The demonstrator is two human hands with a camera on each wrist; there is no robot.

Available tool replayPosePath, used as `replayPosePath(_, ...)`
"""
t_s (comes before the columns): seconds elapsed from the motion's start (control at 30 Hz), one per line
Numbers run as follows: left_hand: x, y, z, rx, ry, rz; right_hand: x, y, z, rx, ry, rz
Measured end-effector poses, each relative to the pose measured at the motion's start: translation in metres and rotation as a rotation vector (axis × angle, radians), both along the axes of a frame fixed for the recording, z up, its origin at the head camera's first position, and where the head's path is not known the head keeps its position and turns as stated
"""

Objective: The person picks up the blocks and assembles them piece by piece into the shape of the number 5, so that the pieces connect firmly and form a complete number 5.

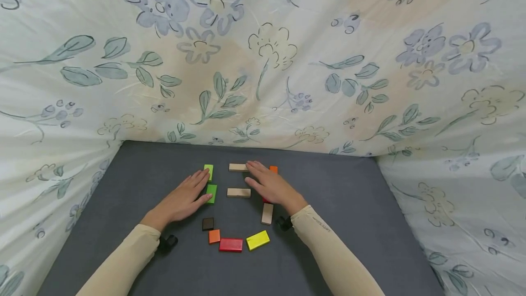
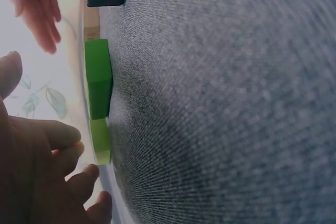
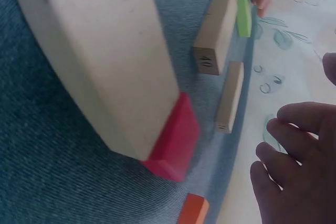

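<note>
Evidently, both hands lie above the blocks with fingers straight, each thumb standing apart from the fingers. The left hand is over the left edge of two green blocks: its fingertips overlap the light green block at the far end, and its thumb crosses the dark green block, which lies just nearer. Whether it touches either, I cannot tell.

The right hand has its fingertips over the right end of the far wooden block; its thumb points between that and the middle wooden block, which lies nearer. Contact is unclear here too. Partly covered on its right side are an orange block, farther off, and a red block, nearer, with a third wooden block at the red one's near end.

Nearer still, from left to right, come a dark brown block, a small orange block, a long red block and a slanted yellow block. All sit on a grey cloth, before a flowered curtain.
</note>
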State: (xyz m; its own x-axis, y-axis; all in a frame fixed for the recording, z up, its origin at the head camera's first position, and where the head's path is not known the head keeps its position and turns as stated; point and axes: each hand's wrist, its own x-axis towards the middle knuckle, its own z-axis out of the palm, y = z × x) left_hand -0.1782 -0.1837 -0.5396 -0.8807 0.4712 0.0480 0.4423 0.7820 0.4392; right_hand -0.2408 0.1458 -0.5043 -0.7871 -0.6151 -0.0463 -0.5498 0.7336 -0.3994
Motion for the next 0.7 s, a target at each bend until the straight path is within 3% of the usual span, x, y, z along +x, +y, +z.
replayPosePath(0.43,-0.001,0.000,0.000,0.008,-0.046,0.016,-0.005,-0.012,-0.004,0.091,-0.027,0.071)
replayPosePath(0.7,-0.006,0.004,0.004,0.023,-0.116,0.013,-0.008,-0.016,-0.005,0.154,-0.031,0.060)
